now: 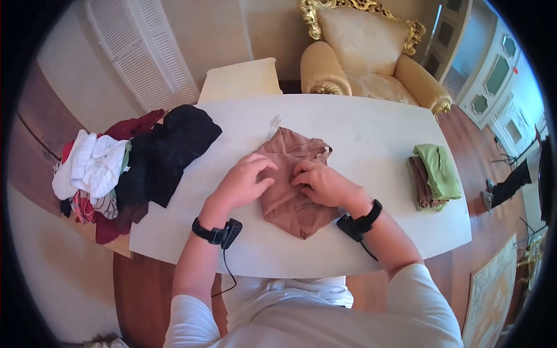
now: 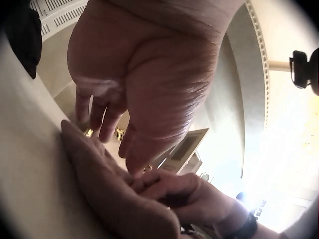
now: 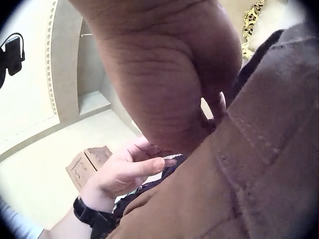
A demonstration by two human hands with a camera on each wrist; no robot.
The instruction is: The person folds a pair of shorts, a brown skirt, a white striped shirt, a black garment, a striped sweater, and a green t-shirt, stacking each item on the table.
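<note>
A brownish-pink garment point(image 1: 290, 206) lies partly folded in the middle of the white table point(image 1: 371, 232), with a pointed end toward the person. In the right wrist view its cloth point(image 3: 269, 149) rises close to the camera and shows stitched seams. My left hand point(image 1: 246, 180) hovers at the garment's left side, fingers apart and loosely bent, holding nothing. On the right part of the cloth, my right hand point(image 1: 325, 182) has curled fingers pinching the fabric. The left wrist view shows this right hand point(image 2: 194, 196) low beside the left thumb. Its fingertips are partly hidden.
A heap of clothes sits at the table's left end, with a white knit point(image 1: 98, 165) and a black garment point(image 1: 180, 145). Folded green cloth point(image 1: 438, 171) lies on a brown one at the right. A gold armchair point(image 1: 371, 52) stands beyond the far edge.
</note>
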